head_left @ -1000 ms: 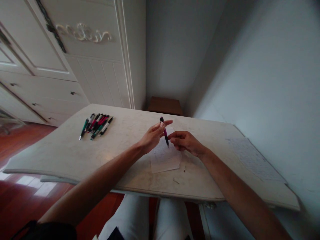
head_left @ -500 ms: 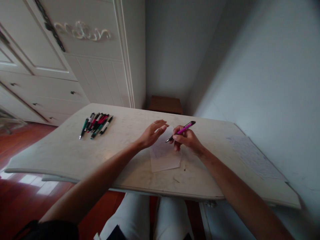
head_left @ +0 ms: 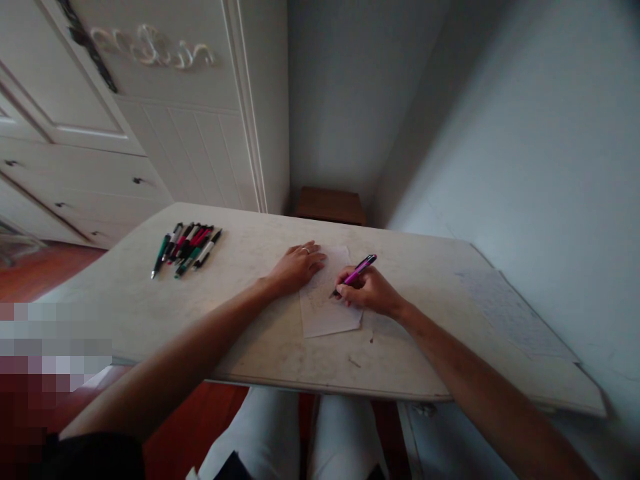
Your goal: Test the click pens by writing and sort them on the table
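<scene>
My right hand [head_left: 373, 291] is closed around a purple pen [head_left: 361, 269] in a writing grip. The pen's tip points down and left at the sheet of paper [head_left: 330, 325], which has faint writing on it. Whether the tip touches the paper I cannot tell for sure. Flat on the left edge of the same sheet rests my left hand [head_left: 299, 268], its fingers stretched out and a ring on one of them. It holds nothing.
Several pens [head_left: 187, 248] lie in a loose pile at the table's far left. Another written-on sheet [head_left: 515, 313] lies to the right, near the wall [head_left: 560, 167]. Behind the white table [head_left: 420, 250] are a brown wooden box-like piece [head_left: 330, 205] and a white cabinet [head_left: 190, 147].
My left hand has come down flat onto the left side of the paper. My right hand has lowered the purple pen closer to the sheet, its tip slightly lower in view.
</scene>
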The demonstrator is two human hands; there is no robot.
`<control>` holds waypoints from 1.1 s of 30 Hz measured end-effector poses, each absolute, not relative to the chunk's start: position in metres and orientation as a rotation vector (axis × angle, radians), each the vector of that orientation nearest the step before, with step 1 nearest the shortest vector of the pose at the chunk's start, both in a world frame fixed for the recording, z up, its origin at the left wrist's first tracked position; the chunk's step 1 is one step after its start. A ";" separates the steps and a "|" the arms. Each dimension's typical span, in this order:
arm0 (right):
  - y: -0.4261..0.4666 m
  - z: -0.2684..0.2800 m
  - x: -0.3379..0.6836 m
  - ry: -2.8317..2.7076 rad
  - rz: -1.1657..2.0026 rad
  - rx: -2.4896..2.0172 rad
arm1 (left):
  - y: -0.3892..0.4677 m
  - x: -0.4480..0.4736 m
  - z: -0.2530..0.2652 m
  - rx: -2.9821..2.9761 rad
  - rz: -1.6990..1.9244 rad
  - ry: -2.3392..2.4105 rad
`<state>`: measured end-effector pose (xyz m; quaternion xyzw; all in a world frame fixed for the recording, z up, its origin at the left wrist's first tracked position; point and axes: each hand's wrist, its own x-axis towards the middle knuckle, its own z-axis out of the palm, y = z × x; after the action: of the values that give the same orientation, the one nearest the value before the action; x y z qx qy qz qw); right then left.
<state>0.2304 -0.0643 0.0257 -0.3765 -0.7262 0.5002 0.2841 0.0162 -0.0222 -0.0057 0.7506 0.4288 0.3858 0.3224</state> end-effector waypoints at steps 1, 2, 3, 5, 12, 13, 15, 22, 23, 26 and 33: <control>-0.064 0.024 0.230 -1.938 1.329 -1.019 | -0.022 0.016 -0.005 2.010 1.003 1.138; -0.063 0.022 0.231 -1.932 1.323 -1.033 | -0.022 0.016 -0.005 2.046 0.990 1.148; -0.063 0.021 0.231 -1.926 1.318 -1.045 | -0.022 0.016 -0.005 2.075 0.974 1.156; -0.062 0.018 0.232 -1.923 1.301 -1.065 | -0.022 0.016 -0.004 2.121 0.930 1.171; -0.064 0.018 0.233 -1.986 1.250 -1.074 | -0.018 0.012 -0.006 2.128 0.961 1.114; -0.065 0.018 0.233 -1.998 1.232 -1.083 | -0.018 0.011 -0.007 2.115 0.975 1.103; -0.066 0.020 0.232 -2.026 1.195 -1.093 | -0.017 0.011 -0.007 2.113 0.984 1.096; -0.069 0.023 0.231 -2.092 1.115 -1.091 | -0.020 0.012 -0.003 2.323 0.827 1.181; -0.069 0.023 0.231 -2.093 1.110 -1.097 | -0.021 0.012 -0.001 2.384 0.764 1.214; -0.069 0.024 0.230 -2.100 1.103 -1.103 | -0.023 0.013 0.002 2.565 0.574 1.310; -0.068 0.024 0.231 -2.102 1.101 -1.063 | -0.025 0.014 0.006 2.688 0.491 1.358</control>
<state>0.2306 -0.0681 0.0241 -0.3940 -0.7791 0.4078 0.2674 0.0142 -0.0255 0.0063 0.8800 0.4446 0.1609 0.0451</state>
